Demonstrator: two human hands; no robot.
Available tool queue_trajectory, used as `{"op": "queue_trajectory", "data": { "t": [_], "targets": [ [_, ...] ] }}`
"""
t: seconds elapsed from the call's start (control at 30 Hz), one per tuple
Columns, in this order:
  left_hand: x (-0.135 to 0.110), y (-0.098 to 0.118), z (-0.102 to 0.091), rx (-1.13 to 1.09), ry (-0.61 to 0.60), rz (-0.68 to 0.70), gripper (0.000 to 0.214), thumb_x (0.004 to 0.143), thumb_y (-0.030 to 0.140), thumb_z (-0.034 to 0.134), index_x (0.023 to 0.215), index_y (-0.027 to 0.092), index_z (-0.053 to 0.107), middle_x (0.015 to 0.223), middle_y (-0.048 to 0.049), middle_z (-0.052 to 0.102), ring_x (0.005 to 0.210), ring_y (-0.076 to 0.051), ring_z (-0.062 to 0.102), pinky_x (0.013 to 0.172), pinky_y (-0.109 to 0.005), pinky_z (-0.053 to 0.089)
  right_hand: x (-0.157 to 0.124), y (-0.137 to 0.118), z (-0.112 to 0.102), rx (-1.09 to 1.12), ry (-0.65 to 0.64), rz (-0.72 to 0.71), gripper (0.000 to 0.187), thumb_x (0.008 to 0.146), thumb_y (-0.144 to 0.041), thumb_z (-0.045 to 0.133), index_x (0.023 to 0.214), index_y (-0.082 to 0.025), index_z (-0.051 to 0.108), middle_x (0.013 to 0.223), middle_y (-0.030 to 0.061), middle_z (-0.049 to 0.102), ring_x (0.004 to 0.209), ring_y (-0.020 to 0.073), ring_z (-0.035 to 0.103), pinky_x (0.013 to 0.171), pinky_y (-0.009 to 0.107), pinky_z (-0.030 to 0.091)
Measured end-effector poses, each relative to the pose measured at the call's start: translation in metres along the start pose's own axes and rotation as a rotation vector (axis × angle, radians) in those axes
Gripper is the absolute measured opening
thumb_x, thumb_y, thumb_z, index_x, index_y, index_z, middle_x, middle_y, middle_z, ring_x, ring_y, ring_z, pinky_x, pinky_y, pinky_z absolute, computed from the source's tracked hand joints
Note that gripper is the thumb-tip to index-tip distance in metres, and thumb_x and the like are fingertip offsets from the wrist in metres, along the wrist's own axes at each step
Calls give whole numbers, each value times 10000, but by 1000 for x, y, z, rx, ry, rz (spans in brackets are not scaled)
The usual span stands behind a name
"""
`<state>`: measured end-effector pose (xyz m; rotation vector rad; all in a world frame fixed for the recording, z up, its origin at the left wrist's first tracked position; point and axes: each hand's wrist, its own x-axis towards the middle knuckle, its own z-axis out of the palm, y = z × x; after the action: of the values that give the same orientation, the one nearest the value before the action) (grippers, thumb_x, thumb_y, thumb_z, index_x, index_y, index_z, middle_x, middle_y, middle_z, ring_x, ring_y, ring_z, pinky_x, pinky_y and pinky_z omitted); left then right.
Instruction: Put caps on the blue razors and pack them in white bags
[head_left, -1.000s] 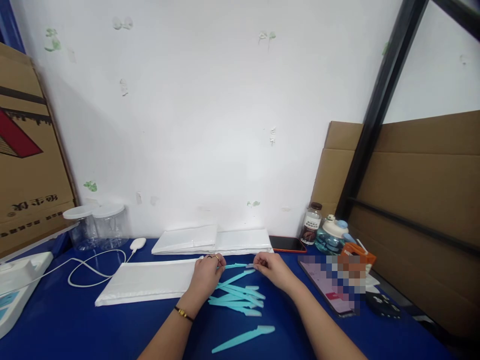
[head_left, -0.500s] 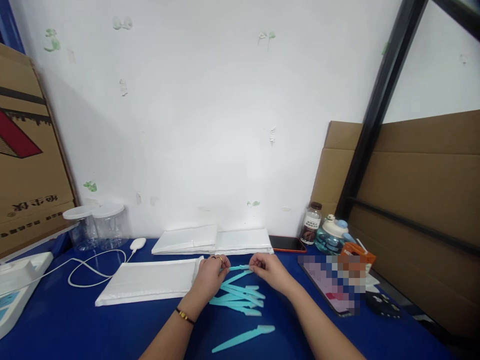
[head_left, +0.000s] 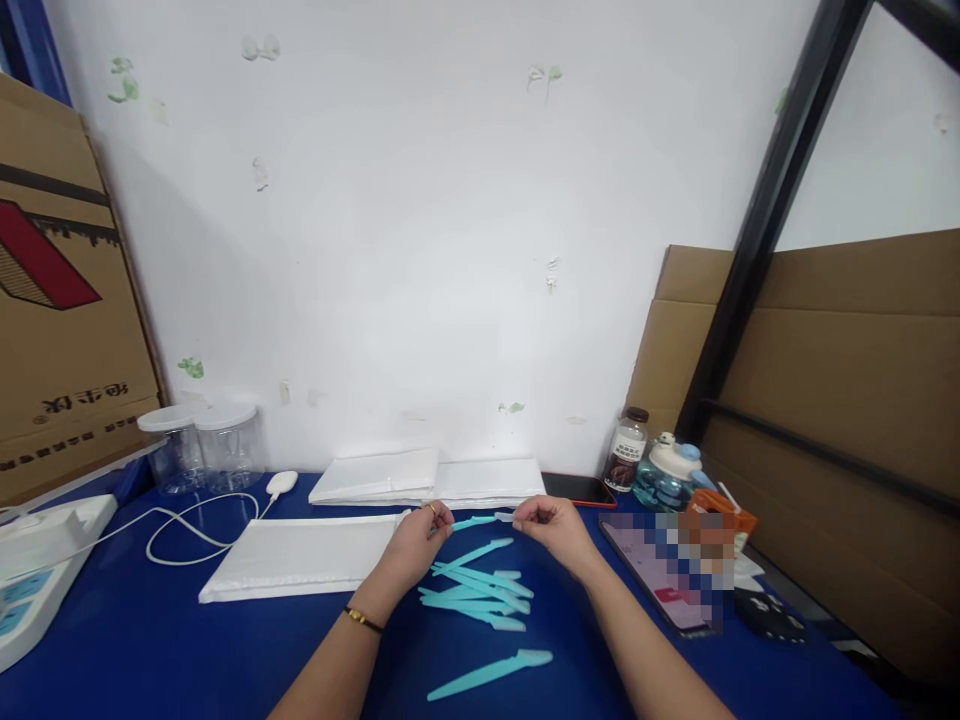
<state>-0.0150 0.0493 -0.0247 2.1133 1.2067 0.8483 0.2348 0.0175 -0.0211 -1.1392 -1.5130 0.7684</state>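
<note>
Stretched between my hands is a turquoise eyebrow razor (head_left: pixel 476 522), above the far end of a loose pile. My left hand (head_left: pixel 417 545), with a ring and a bracelet, pinches its handle end. The fingers of my right hand (head_left: pixel 556 532) are closed at its pale blade end; the fingertips partly hide it. Below them, several turquoise eyebrow razors (head_left: pixel 476 592) lie crossed over one another on the blue table. Nearer to me, a single eyebrow razor (head_left: pixel 487 675) lies apart with its pale blade end to the right.
White flat packets (head_left: pixel 300 558) lie left of my hands, with more white packets (head_left: pixel 487 482) by the wall. A dark phone (head_left: pixel 577 489), a pill bottle (head_left: pixel 627 450), a drinking bottle (head_left: pixel 666 478) and another phone (head_left: pixel 660 575) stand or lie at right. A white cable (head_left: pixel 161 540) crosses the left side.
Both hands have risen slightly away from the pile, with the held razor between them. My right hand has shifted a little right, uncovering more of the pale blade end. The view has tilted slightly.
</note>
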Motion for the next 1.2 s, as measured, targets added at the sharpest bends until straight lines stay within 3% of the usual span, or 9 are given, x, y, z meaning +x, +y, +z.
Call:
{"op": "queue_trajectory", "data": {
  "t": [0.37, 0.57, 0.63, 0.73, 0.8, 0.87, 0.97, 1.1, 1.2],
  "targets": [
    [-5, 19, 2, 85, -40, 35, 130, 779, 231, 453, 811, 185, 571, 753, 0, 606, 719, -134, 551, 655, -228, 400, -4, -6, 12, -109, -68, -9, 80, 633, -232, 689, 661, -157, 681, 621, 16, 653, 562, 123, 533, 551, 236, 415],
    [-11, 25, 10, 226, -107, 4, 163, 769, 267, 500, 866, 195, 609, 851, -23, 635, 806, -162, 575, 719, -252, 411, -6, 3, 7, -181, -247, 93, 80, 612, -227, 689, 641, -153, 681, 522, -7, 595, 479, 100, 488, 466, 206, 367],
    [-16, 29, 11, 261, -120, 28, 333, 757, 392, 545, 1022, 198, 599, 1049, -67, 613, 1002, -217, 538, 848, -303, 396, -5, 5, 3, -258, -285, 78, 83, 599, -225, 700, 645, -158, 681, 531, -14, 582, 476, 93, 468, 458, 199, 344],
    [-26, 37, 13, 277, -247, 56, 871, 575, 609, 654, 1304, 190, 425, 1322, -135, 446, 1237, -321, 354, 1001, -412, 296, -3, 3, -4, -357, -188, 9, 90, 630, -238, 683, 682, -165, 683, 586, -11, 581, 510, 95, 456, 483, 204, 340],
    [-32, 43, 17, 302, -331, 98, 1096, 455, 625, 708, 1381, 193, 310, 1383, -148, 368, 1276, -359, 282, 1037, -471, 231, -1, 0, -9, -351, -96, -14, 101, 671, -243, 646, 717, -159, 675, 617, -4, 586, 529, 98, 454, 506, 209, 352],
    [-37, 50, 23, 345, -348, 134, 1154, 415, 595, 731, 1395, 191, 278, 1380, -155, 362, 1264, -378, 284, 1035, -512, 209, 0, -3, -13, -320, -41, -10, 118, 690, -248, 623, 741, -149, 663, 641, 2, 595, 539, 101, 456, 520, 214, 364],
    [-40, 62, 33, 441, -323, 101, 1011, 487, 497, 719, 1363, 164, 340, 1296, -177, 438, 1187, -378, 364, 982, -541, 271, 2, -4, -17, -308, 5, 1, 130, 698, -258, 616, 750, -145, 653, 660, 5, 600, 549, 104, 454, 526, 218, 372],
    [-37, 75, 43, 600, -323, 54, 527, 652, 244, 575, 1162, 116, 533, 1121, -193, 540, 1053, -346, 471, 852, -475, 409, 2, -2, -18, -316, 12, -2, 138, 707, -274, 617, 755, -150, 653, 653, 0, 594, 546, 103, 442, 521, 217, 369],
    [-32, 78, 46, 645, -303, 38, 375, 684, 105, 481, 1049, 79, 563, 1027, -200, 571, 962, -319, 524, 796, -429, 442, 1, -1, -17, -309, -3, -5, 161, 715, -302, 619, 764, -153, 655, 663, 1, 598, 547, 104, 447, 525, 219, 370]
  ]
}}
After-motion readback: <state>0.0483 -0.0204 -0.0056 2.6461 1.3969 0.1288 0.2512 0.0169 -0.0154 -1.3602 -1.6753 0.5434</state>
